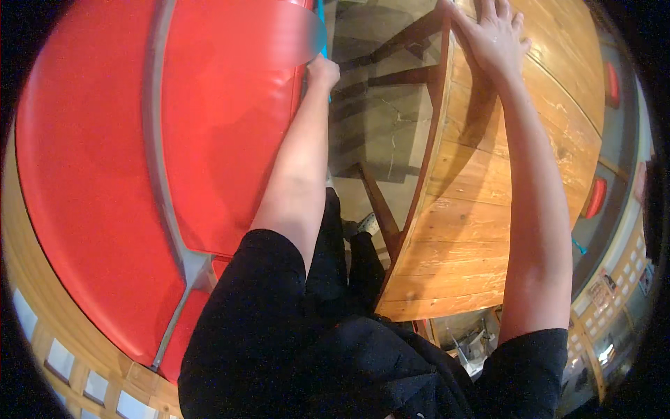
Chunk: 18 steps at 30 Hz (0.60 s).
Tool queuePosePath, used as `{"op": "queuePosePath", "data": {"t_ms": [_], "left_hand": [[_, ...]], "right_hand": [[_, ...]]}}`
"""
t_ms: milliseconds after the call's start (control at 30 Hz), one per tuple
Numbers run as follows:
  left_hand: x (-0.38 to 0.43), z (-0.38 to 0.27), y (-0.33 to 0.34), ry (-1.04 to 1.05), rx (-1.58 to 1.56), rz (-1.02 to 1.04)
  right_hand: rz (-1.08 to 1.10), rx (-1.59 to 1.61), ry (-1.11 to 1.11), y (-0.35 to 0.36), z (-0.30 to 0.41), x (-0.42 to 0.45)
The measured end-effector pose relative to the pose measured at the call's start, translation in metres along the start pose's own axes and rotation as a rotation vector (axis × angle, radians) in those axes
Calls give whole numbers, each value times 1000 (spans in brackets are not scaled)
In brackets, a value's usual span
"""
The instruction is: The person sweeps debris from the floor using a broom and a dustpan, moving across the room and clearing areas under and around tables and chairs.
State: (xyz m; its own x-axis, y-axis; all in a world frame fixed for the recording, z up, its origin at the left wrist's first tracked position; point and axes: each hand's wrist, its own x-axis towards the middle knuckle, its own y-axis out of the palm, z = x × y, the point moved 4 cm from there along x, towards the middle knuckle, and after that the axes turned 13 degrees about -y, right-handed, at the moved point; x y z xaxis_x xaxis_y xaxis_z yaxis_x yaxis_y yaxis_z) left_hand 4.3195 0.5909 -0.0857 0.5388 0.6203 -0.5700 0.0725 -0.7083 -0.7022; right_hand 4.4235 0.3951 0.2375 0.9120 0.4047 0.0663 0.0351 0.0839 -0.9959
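My left hand (323, 72) is closed around a slim blue handle (321, 14) beside the front edge of a red padded bench seat (225, 131). The handle's far end lies beyond the top of the picture, and a blurred patch covers part of it. On the wooden plank table (471, 225) to the right, my right hand (494, 44) rests with its fingers spread and its thumb by the table's near edge. It holds nothing.
The bench's red backrest (89, 157) rises on the left. Dark wooden table legs (379, 209) stand on the floor (392, 125) between bench and table. Beyond the table are red seats (595, 198). A wooden lattice (97, 385) borders the lower left.
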Motion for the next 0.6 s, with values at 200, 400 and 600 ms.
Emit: {"op": "queuePosePath", "data": {"t_ms": [200,400,600], "left_hand": [[-146,132,-9,-154,94,103],[-352,265,-81,-276,339,406],[-376,250,-97,-255,169,266]], "right_hand": [[-28,-5,-5,-4,1,-2],[53,19,41,-7,3,-4],[48,67,42,-11,1,-6]]}}
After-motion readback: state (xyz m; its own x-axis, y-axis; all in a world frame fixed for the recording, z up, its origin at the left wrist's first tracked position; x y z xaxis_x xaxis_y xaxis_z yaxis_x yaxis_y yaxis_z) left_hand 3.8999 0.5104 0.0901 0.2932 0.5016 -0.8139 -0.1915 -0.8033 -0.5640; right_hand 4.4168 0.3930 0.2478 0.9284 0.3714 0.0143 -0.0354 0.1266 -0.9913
